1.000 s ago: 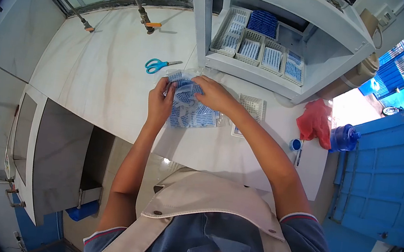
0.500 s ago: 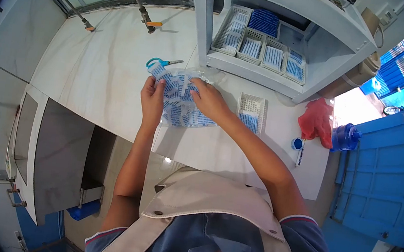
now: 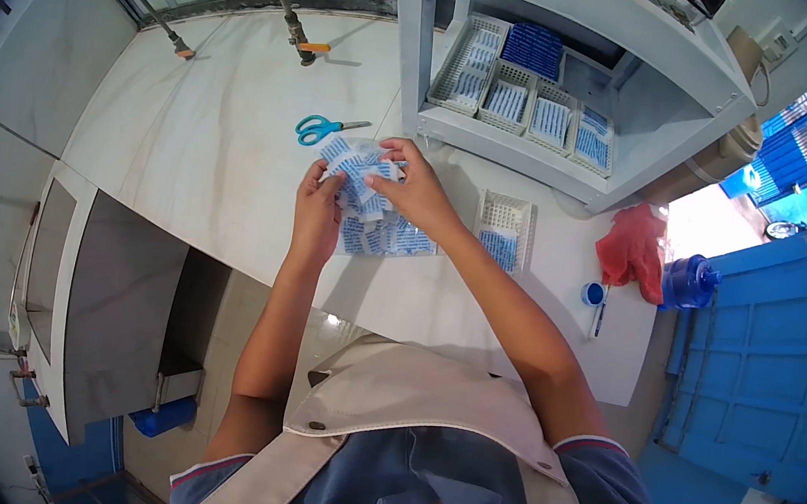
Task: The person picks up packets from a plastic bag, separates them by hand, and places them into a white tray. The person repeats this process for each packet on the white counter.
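Between my two hands is a small bunch of white packets with blue print [image 3: 357, 168], above the counter. My left hand [image 3: 318, 209] pinches the bunch from its left side. My right hand [image 3: 413, 191] grips it from the right, thumb in front and fingers behind. Beneath them lies a clear plastic bag of the same printed packets [image 3: 390, 240], partly covered by the hands. Just beyond sit scissors with teal handles [image 3: 318, 129], blades pointing right. To the right of my right hand, a white basket [image 3: 507, 206] holds some packets in its near half.
A white shelf unit [image 3: 574, 177] at the back holds several baskets [image 3: 505, 98] of packets. Rightward on the counter [image 3: 225, 149] are a red plastic bag [image 3: 632, 245], a small blue tub [image 3: 593, 293] and a pen [image 3: 598, 321]. A pipe with an orange-handled valve [image 3: 314, 47] rises at the back.
My left hand has moved right and slightly down, closer to my right hand. The packets it held beside the scissors are now gathered between both hands, and the scissors are more exposed.
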Demonstrator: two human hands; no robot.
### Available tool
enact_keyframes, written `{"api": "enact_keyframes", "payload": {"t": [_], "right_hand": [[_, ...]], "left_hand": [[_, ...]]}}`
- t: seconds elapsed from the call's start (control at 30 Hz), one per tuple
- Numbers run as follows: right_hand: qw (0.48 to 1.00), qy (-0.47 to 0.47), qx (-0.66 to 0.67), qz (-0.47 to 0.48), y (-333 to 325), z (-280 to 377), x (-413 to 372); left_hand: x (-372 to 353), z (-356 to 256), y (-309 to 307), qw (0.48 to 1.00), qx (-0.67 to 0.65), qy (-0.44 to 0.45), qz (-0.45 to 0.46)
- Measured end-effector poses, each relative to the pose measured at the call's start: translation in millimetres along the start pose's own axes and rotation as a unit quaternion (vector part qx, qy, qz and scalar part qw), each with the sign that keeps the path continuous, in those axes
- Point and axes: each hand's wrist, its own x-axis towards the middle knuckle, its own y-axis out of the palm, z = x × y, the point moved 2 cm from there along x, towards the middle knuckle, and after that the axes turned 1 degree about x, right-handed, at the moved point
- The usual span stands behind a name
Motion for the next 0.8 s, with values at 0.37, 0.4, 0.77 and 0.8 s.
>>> {"api": "enact_keyframes", "payload": {"t": [0.37,0.4,0.77,0.8], "right_hand": [[0.998,0.033,0.043,0.030,-12,-26,-15],[0.998,0.038,0.032,0.029,-13,-21,-15],[0.971,-0.116,-0.177,-0.108,-2,11,-18],[0.999,0.039,0.023,-0.001,2,6,-16]], "left_hand": [[-4,7,7,0.999,0.020,-0.016,-0.020],[-2,10,2,0.999,0.020,-0.016,-0.021],[-13,-12,4,0.994,0.069,-0.076,0.024],[-15,-13,8,0.991,0.072,-0.102,0.052]]}}
